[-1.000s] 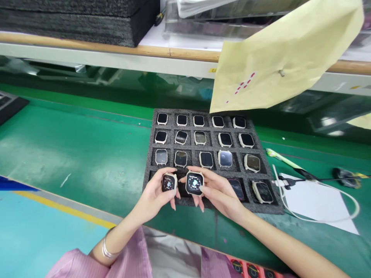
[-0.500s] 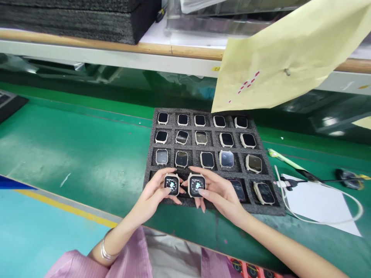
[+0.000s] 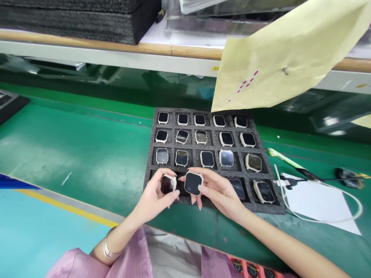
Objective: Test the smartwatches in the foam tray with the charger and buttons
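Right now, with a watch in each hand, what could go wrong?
One: the left-hand watch, in the left hand, is close to the right-hand watch, in the right hand, so they might bump and get scratched. Two: both are held up above the foam tray, so one could slip and land on it. Three: a white cable loops beside the tray, so the right arm might catch it.

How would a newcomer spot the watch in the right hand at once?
On the green bench lies a dark foam tray. Over its near edge, the right hand holds the pale-cased watch. Unlike the tray's watches, it is held; unlike the browner-screened one in the left hand, its screen looks black.
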Motion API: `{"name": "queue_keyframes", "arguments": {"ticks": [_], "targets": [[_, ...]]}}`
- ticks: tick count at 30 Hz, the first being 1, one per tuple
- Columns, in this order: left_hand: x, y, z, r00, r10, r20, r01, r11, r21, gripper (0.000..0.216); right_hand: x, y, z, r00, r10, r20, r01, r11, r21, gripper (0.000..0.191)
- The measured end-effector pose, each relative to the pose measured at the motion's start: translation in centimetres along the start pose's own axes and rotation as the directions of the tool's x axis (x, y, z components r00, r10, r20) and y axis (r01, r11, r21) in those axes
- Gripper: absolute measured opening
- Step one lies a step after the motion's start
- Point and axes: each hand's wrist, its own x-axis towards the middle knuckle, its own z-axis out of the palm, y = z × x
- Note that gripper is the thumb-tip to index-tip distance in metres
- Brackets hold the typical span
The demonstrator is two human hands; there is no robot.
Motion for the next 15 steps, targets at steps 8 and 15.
{"name": "queue_keyframes", "arguments": {"ticks": [8, 15], "targets": [[-0.24, 0.16, -0.33, 0.999, -0.026, 0.025, 0.022, 0.986, 0.164, 0.020, 0.09, -0.09, -0.27, 0.996, -0.020, 0.083, 0.020, 1.000, -0.003, 0.029], [-0.24, -0.31, -0.19, 0.998, -0.012, 0.064, 0.005, 0.994, 0.110, 0.024, -0.07, 0.22, -0.45, 0.997, 0.047, 0.056, -0.047, 0.999, -0.001, 0.045]]}}
